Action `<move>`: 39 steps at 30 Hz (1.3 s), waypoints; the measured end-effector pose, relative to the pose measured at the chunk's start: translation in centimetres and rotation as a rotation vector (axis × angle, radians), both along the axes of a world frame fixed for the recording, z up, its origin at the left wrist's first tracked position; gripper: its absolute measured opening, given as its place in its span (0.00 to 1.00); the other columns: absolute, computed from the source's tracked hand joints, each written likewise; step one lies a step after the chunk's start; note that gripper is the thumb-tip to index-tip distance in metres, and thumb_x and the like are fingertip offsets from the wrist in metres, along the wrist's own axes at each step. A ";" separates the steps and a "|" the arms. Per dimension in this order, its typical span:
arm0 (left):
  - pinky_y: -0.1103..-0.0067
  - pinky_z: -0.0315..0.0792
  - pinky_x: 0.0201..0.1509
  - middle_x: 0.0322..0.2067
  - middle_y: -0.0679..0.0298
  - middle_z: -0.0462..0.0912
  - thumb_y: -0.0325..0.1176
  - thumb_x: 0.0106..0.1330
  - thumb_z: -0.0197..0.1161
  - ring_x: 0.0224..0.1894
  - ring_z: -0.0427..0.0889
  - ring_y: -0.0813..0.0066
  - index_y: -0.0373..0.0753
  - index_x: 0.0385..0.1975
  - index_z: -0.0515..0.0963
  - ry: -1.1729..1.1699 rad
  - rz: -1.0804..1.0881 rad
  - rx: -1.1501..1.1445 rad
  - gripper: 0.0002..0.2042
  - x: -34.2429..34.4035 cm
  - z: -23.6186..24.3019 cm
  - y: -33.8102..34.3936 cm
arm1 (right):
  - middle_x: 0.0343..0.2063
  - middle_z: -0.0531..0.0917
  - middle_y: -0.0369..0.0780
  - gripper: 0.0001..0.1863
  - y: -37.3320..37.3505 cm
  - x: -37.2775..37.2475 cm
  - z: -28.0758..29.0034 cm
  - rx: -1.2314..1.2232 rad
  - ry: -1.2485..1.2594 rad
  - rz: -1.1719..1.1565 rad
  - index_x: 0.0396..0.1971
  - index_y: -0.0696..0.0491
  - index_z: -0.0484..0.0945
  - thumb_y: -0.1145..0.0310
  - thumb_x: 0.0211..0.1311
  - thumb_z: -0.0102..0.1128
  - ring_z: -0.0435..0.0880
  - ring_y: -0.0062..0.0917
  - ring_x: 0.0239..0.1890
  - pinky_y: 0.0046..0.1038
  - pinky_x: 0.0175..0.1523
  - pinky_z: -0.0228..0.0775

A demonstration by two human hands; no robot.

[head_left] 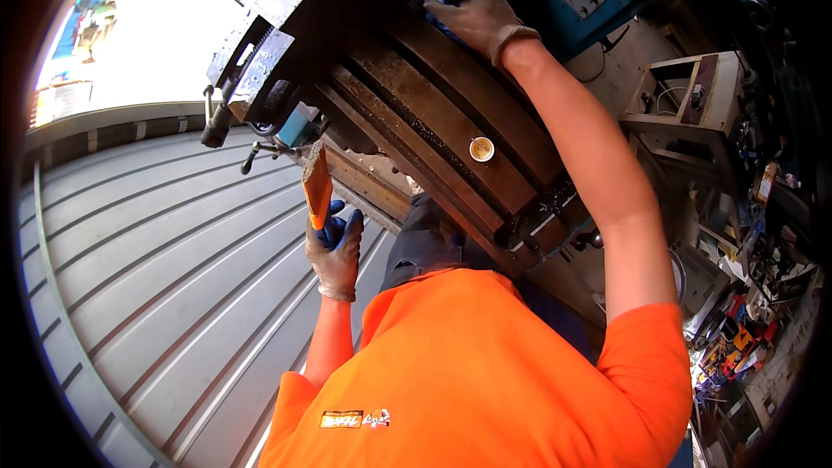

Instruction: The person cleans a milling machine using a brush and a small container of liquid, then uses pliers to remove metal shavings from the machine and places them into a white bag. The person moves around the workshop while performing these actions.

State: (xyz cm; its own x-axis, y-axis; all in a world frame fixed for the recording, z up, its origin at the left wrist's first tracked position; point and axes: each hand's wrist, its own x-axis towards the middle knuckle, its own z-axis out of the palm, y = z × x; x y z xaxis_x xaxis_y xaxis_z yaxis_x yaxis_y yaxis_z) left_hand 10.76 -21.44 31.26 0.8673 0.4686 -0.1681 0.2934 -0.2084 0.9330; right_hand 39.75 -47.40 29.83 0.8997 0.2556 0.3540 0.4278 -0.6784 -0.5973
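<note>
My left hand [335, 251], in a grey glove with blue fingers, is closed round the lower end of an orange brush [318, 186] with a greyish, worn-looking tip pointing up. It is beside the near left side of a slotted machine table [433, 95], brown and strewn with chips. My right hand [481, 19], gloved alike, reaches over the table's far end beside a dark machine part. Its fingers are curled, with blue material and a small white bit at them; what they hold I cannot make out. A small round tin [481, 149] with yellowish contents sits on the table.
Metal slides and a handle [217, 126] jut out at the far left. A ribbed grey shutter [165, 251] fills the left side. A teal machine housing [589, 0], a small metal stand [685, 108] and piled tools [737, 338] are to the right.
</note>
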 end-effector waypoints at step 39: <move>0.89 0.59 0.26 0.24 0.74 0.72 0.26 0.64 0.69 0.23 0.67 0.90 0.34 0.47 0.75 0.054 -0.267 -0.049 0.14 -2.4 -0.7 -3.2 | 0.46 0.82 0.49 0.23 -15.1 -35.8 5.1 -0.043 0.117 0.005 0.50 0.52 0.81 0.70 0.49 0.68 0.82 0.43 0.47 0.42 0.56 0.72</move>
State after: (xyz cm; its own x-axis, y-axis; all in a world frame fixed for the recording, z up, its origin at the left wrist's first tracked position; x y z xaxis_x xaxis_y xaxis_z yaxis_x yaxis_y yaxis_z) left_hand 8.40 -24.67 30.59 0.9483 0.2143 -0.2341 0.2835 -0.2398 0.9285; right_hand 3.94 -62.51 34.91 0.9330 0.2726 0.2348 0.3598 -0.7028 -0.6137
